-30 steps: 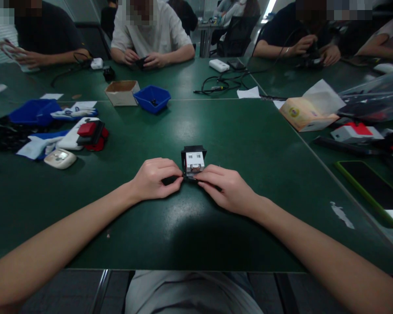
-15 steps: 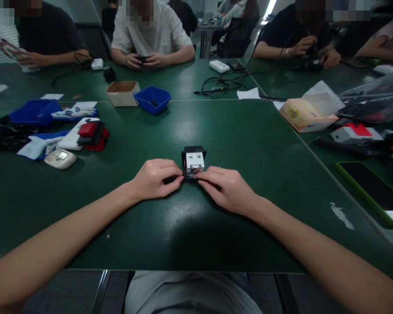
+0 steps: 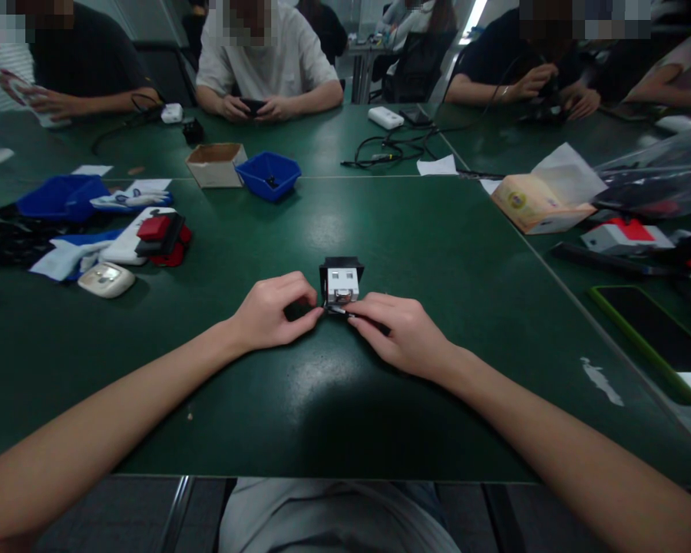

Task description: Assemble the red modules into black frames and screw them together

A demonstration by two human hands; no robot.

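Note:
In the middle of the table stands a small device with a black housing (image 3: 342, 263) and a white block (image 3: 343, 281) bearing two square openings. A shiny metal piece shows low on its front. My left hand (image 3: 276, 311) is closed in a pinch at the device's lower left corner; what lies between the fingertips is too small to make out. From the right, my right hand (image 3: 400, 326) pinches a thin dark strip or rod (image 3: 345, 312) at the foot of the device. The fingers partly hide it, so its kind does not show.
Left lie a red and black block (image 3: 160, 234), a cream oval device (image 3: 107, 279) and gloves (image 3: 132, 198). Beyond the device are a blue bin (image 3: 269, 175) and a cardboard box (image 3: 215, 164). A green-edged phone (image 3: 650, 326) lies right. Several people sit across the table.
The index finger of my left hand has lifted and bent slightly, widening the gap above the thumb. My right hand and the device stay nearly where they were.

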